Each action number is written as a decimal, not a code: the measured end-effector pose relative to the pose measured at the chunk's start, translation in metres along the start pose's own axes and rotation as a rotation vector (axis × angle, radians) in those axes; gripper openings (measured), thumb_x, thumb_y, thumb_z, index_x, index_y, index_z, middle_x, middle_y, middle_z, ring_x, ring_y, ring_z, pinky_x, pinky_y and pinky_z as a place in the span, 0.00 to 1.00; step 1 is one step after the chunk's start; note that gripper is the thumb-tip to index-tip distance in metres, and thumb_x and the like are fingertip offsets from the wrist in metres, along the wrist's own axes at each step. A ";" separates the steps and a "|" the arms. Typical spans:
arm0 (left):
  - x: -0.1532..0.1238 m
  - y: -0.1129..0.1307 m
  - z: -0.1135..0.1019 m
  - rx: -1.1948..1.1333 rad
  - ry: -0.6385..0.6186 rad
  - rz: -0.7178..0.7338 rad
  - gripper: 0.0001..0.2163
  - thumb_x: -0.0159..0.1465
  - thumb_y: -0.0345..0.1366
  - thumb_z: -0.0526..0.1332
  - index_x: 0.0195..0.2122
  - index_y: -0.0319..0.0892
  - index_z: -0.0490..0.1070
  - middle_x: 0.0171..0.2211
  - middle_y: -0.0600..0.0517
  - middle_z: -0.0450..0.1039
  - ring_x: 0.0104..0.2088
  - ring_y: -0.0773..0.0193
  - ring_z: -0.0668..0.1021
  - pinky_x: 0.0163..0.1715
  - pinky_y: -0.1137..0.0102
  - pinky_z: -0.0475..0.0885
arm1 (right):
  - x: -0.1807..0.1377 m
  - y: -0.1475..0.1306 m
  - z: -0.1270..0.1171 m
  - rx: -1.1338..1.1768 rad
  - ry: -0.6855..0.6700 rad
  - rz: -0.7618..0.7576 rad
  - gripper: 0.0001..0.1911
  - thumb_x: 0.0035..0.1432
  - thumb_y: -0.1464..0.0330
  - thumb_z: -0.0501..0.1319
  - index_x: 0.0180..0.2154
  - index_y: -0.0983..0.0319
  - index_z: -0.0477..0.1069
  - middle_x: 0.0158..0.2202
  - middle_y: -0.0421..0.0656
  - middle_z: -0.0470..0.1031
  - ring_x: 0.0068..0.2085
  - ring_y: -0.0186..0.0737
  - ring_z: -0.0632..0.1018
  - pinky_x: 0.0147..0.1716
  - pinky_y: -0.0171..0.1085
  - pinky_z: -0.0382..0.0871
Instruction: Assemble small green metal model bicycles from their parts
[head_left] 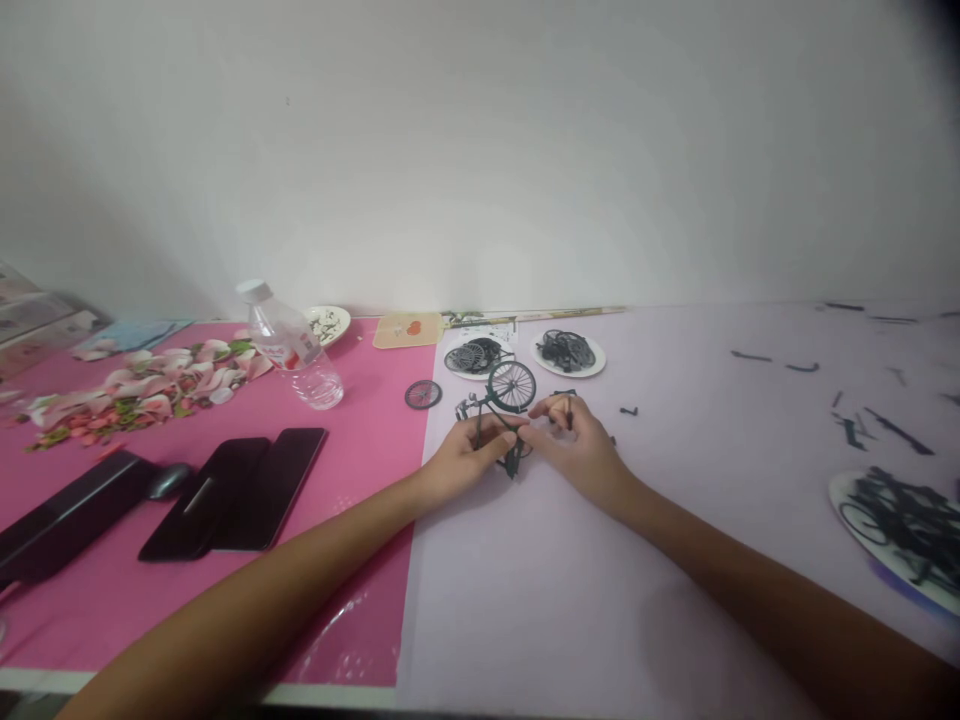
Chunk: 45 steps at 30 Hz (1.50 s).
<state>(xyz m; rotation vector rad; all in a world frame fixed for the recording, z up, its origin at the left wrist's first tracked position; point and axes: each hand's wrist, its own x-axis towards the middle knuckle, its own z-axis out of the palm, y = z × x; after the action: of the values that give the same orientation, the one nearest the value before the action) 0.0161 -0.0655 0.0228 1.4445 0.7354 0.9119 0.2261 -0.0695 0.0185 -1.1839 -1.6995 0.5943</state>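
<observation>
A small dark green model bicycle is held upside-down or tilted over the pale sheet, one spoked wheel raised at its top. My left hand is closed round its frame, thumb and fingers pinching the middle. From the other side, my right hand has its thumb and index fingertip pressed against the frame, close to my left thumb; the other fingers are curled. Whether a small part sits between the right fingertips is hidden. One loose spoked wheel lies left of the bicycle.
Behind are two white plates of black parts, the left plate and right plate. Another loaded plate stands at far right, near scattered dark pieces. On the pink cover lie a water bottle, phones and pink petals.
</observation>
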 end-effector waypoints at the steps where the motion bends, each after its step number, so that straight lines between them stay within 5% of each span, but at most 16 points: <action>1: 0.000 0.000 0.000 -0.011 -0.015 0.002 0.21 0.68 0.48 0.65 0.56 0.38 0.77 0.43 0.44 0.80 0.41 0.61 0.79 0.44 0.68 0.73 | 0.000 0.001 0.000 -0.007 0.001 -0.007 0.24 0.60 0.59 0.70 0.30 0.56 0.53 0.44 0.44 0.78 0.45 0.46 0.77 0.46 0.46 0.68; 14: 0.000 0.000 0.006 -0.127 -0.004 -0.012 0.22 0.68 0.48 0.66 0.56 0.37 0.75 0.41 0.45 0.76 0.39 0.61 0.77 0.42 0.67 0.72 | 0.001 0.007 0.001 0.057 0.049 -0.048 0.24 0.63 0.59 0.68 0.31 0.56 0.53 0.41 0.42 0.72 0.41 0.44 0.73 0.43 0.45 0.67; 20: 0.000 -0.008 0.004 -0.179 0.113 -0.056 0.19 0.68 0.45 0.65 0.56 0.39 0.75 0.45 0.44 0.78 0.43 0.60 0.78 0.40 0.69 0.71 | -0.003 0.001 -0.007 0.185 0.115 -0.156 0.23 0.76 0.51 0.40 0.34 0.56 0.58 0.31 0.40 0.59 0.32 0.43 0.65 0.34 0.44 0.63; 24: -0.001 -0.012 0.003 -0.171 0.206 -0.026 0.18 0.68 0.45 0.65 0.55 0.42 0.75 0.44 0.46 0.79 0.42 0.60 0.78 0.37 0.70 0.70 | -0.003 -0.006 -0.008 0.003 0.054 -0.098 0.14 0.76 0.57 0.51 0.38 0.56 0.64 0.32 0.40 0.66 0.32 0.41 0.68 0.34 0.43 0.64; 30: -0.002 -0.008 0.006 -0.152 0.232 -0.027 0.19 0.69 0.45 0.64 0.56 0.42 0.72 0.45 0.46 0.79 0.40 0.62 0.77 0.31 0.72 0.67 | 0.002 -0.002 -0.007 -0.149 0.011 -0.273 0.04 0.70 0.63 0.63 0.40 0.56 0.73 0.34 0.42 0.70 0.36 0.43 0.71 0.38 0.44 0.67; 45: -0.001 -0.009 0.007 -0.128 0.235 -0.048 0.19 0.68 0.45 0.63 0.56 0.42 0.71 0.45 0.47 0.77 0.36 0.64 0.74 0.29 0.72 0.65 | 0.004 -0.008 -0.008 -0.186 -0.004 -0.449 0.03 0.68 0.66 0.65 0.38 0.55 0.77 0.30 0.43 0.73 0.34 0.45 0.71 0.34 0.46 0.68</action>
<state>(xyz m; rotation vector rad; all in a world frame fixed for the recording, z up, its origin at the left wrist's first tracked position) 0.0220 -0.0690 0.0140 1.2154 0.8654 1.0841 0.2292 -0.0701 0.0300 -0.8795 -1.9747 0.1659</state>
